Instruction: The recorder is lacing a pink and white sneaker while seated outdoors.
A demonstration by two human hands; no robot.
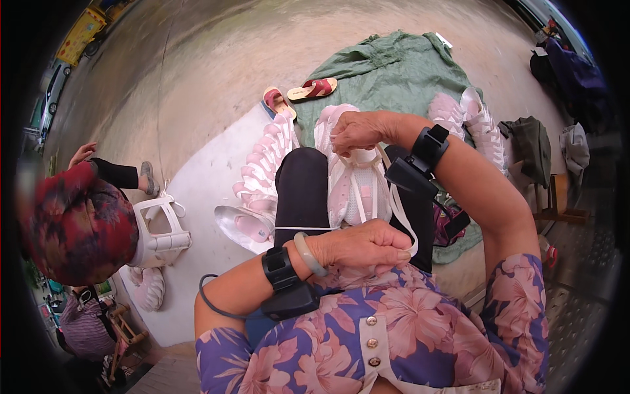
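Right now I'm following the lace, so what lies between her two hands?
In the head view, between the left hand and right hand lies the pink-white shoe on her lap, with the white lace running between them.

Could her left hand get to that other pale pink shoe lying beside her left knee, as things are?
Probably yes. The left hand is closed around a white lace of the shoe on her lap, so it is occupied. But the other pink shoe lies close by her left knee, with nothing between them.

Both hands lace a pink-white shoe [354, 187]: left hand [357, 244] pulls the lace, right hand [354, 131] pinches the eyelets.
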